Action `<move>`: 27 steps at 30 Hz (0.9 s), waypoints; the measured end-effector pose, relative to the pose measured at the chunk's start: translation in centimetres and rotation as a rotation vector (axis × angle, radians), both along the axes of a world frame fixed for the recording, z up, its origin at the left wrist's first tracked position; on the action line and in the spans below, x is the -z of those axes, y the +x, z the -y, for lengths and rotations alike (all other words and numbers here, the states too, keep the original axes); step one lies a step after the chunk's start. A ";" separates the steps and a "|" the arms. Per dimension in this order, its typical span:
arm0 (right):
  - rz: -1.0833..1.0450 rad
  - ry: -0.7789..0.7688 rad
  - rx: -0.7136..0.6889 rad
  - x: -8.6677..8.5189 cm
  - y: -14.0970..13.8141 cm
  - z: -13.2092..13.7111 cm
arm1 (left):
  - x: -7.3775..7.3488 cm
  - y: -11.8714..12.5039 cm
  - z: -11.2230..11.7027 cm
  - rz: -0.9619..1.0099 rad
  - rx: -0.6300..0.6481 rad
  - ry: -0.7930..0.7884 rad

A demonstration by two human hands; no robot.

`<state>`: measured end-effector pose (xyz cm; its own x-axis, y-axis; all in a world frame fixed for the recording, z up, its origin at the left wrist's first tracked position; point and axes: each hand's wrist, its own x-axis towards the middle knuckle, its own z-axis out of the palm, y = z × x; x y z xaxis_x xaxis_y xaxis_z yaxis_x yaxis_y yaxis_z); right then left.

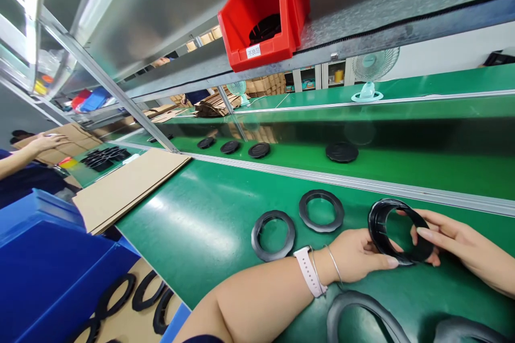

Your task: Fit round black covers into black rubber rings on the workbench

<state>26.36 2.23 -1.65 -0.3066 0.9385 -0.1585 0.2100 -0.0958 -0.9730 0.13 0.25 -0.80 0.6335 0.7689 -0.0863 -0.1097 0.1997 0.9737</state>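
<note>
Both hands grip a black plastic ring (378, 225), which is tilted on edge above the green tabletop. My left hand (358, 257), with a pink-strapped watch and thin bracelets on its wrist, closes on the ring's left and lower side. From the right, my right hand (446, 233) pinches its rim between thumb and fingers. Two flat black rings lie left of my hands: one nearer ring (258, 244) and one farther ring (309, 223). Closer to me are a larger black ring (336, 313) and another black part (466, 329), cut off by the frame's bottom edge.
Beyond a metal rail, several black discs (341, 152) lie on a green conveyor belt (422, 166). Overhead, a red bin (287, 16) sits on a shelf. Cardboard sheets (129, 185) lie left, beside a blue bin (52, 257) with rings below. A co-worker's arm (24, 158) shows far left.
</note>
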 end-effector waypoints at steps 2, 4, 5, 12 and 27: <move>-0.028 -0.004 -0.026 0.1 -0.2 -0.2 | 0.4 0.0 -0.3 -0.006 -0.013 -0.005; -0.063 -0.010 -0.063 0.0 -0.5 -0.4 | 0.6 -0.1 -0.6 -0.007 -0.026 -0.009; -0.077 -0.009 -0.083 -0.1 -0.7 -0.6 | 0.7 -0.2 -0.8 -0.005 -0.031 -0.009; -0.135 0.057 -0.137 -0.2 -1.7 -1.4 | 0.4 -0.3 -1.2 -0.026 -0.076 0.036; -0.121 0.202 -0.100 0.6 -3.1 -2.3 | 0.3 -0.3 -1.5 -0.237 -0.174 0.278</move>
